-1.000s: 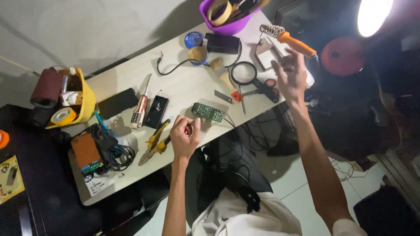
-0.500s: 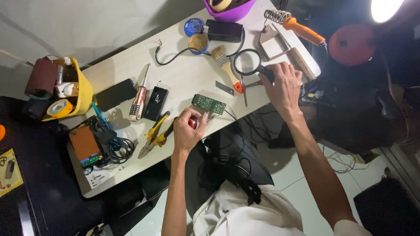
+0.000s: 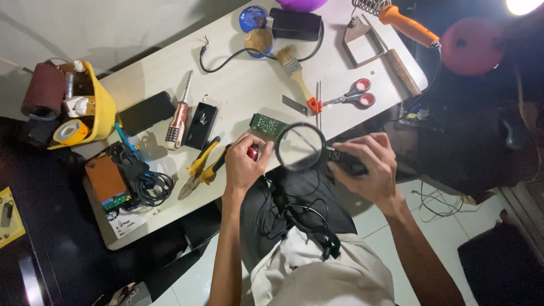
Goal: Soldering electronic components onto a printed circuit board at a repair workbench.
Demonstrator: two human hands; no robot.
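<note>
Head view: a magnifying glass (image 3: 301,147) is gripped by its dark handle in the right hand (image 3: 367,164), fingers wrapped tight, and its round lens is held at the near table edge, just beside a small green circuit board (image 3: 268,125) that lies flat on the white table (image 3: 243,85). A small red object (image 3: 253,152) is pinched between the thumb and fingers of the left hand (image 3: 242,165), right next to the lens rim; what it is cannot be told. The lens is thus already taken up and brought close to the board, yet it is not centred over the board, so the close inspection is judged as barely begun. Yellow-handled pliers (image 3: 199,168) lie just left of the left hand, untouched. Red-handled scissors (image 3: 352,97), a paintbrush (image 3: 297,73) and an orange soldering iron (image 3: 404,24) are left farther back, well apart from both hands.
</note>
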